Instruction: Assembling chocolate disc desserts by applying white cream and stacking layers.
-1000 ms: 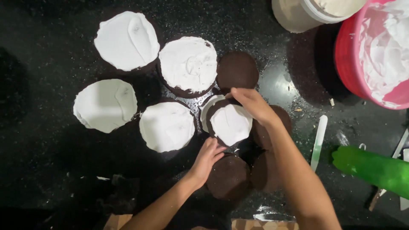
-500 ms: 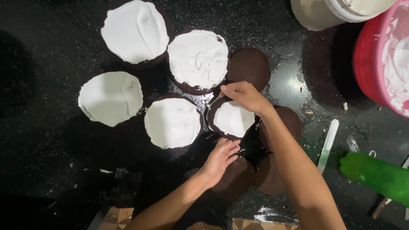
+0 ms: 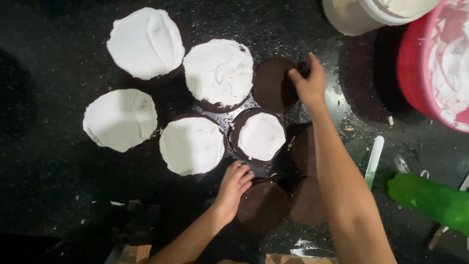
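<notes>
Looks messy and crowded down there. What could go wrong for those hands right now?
The right hand reaches over the partly coated round to grip the bare brown round; the forearm could smear the white coating. The rounds sit packed together, so shifting one may nudge the white-coated round beside it. The left hand rests by another coated round.

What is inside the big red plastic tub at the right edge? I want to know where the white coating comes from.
The red plastic tub holds thick white paste, smeared up its inner wall. Its bottom is covered, and the frame cuts off its far side.
</notes>
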